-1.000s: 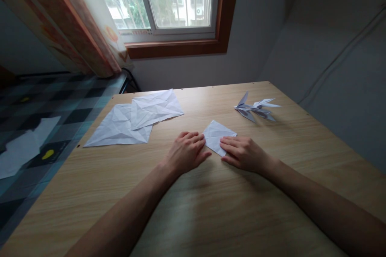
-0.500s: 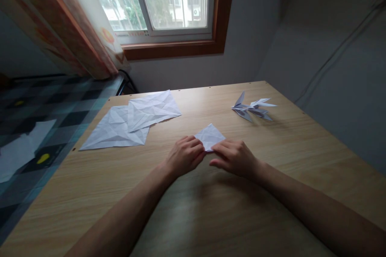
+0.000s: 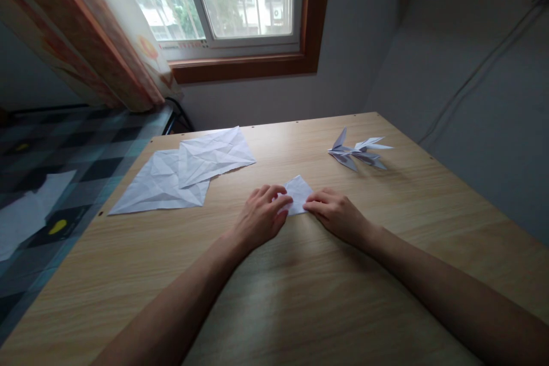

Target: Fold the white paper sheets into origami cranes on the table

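Note:
A small folded square of white paper (image 3: 299, 190) lies on the wooden table in front of me, one corner pointing away. My right hand (image 3: 337, 211) has its thumb and fingers closed on the paper's right corner. Over the paper's left side is my left hand (image 3: 262, 213), its fingers bent and somewhat apart, with the fingertips at the paper. Part of the paper's left side is hidden beneath those fingers.
Two larger creased white sheets (image 3: 217, 154) overlap at the table's back left. A folded paper figure with pointed wings (image 3: 358, 154) stands at the back right. Beyond the table's left edge, more white paper (image 3: 26, 217) lies on a checked cloth (image 3: 86, 143).
My left fingers have loosened and lifted from the near edge of the paper. The right hand has shifted slightly to the paper's right corner. The view has turned a little.

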A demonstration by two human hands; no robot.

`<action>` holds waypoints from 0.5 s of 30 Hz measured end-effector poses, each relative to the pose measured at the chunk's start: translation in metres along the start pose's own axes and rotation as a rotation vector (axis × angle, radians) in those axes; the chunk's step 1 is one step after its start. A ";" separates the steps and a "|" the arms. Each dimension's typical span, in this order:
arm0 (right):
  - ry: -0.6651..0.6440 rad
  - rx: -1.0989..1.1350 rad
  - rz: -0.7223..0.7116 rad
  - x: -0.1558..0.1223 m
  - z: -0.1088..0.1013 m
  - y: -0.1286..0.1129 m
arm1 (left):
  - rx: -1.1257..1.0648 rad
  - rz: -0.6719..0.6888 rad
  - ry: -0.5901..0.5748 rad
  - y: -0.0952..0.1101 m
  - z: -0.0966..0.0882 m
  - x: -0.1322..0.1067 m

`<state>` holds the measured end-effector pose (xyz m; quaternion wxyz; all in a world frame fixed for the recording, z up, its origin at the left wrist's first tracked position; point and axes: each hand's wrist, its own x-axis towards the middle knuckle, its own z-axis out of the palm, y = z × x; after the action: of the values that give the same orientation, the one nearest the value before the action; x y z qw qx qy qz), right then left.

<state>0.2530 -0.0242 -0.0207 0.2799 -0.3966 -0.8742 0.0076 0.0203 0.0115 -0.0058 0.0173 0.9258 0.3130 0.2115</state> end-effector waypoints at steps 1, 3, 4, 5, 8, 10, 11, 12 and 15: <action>-0.034 -0.042 -0.035 -0.001 -0.003 0.001 | 0.012 0.047 -0.012 0.000 0.000 0.000; -0.094 -0.115 -0.083 -0.002 -0.009 0.001 | 0.049 0.126 -0.052 0.000 0.000 -0.001; -0.116 -0.144 -0.093 -0.003 -0.011 0.001 | 0.070 0.152 -0.069 0.000 -0.001 -0.001; -0.134 -0.170 -0.090 -0.003 -0.014 0.000 | 0.093 0.168 -0.080 0.001 -0.001 0.000; -0.185 -0.250 -0.026 -0.005 -0.018 -0.005 | 0.162 0.187 -0.103 0.003 -0.005 0.002; -0.223 -0.288 0.010 -0.005 -0.019 -0.011 | 0.210 0.180 -0.118 0.006 -0.008 0.003; -0.238 -0.297 0.011 -0.005 -0.018 -0.014 | 0.233 0.173 -0.125 0.007 -0.009 0.003; -0.250 -0.298 0.002 -0.005 -0.018 -0.018 | 0.254 0.165 -0.127 0.009 -0.010 0.003; -0.261 -0.272 -0.058 -0.003 -0.018 -0.032 | 0.281 0.128 -0.123 0.011 -0.013 0.003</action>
<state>0.2416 -0.0520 0.0002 0.1081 -0.4009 -0.9072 -0.0674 0.0237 0.0031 0.0088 -0.1069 0.9483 0.2782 0.1091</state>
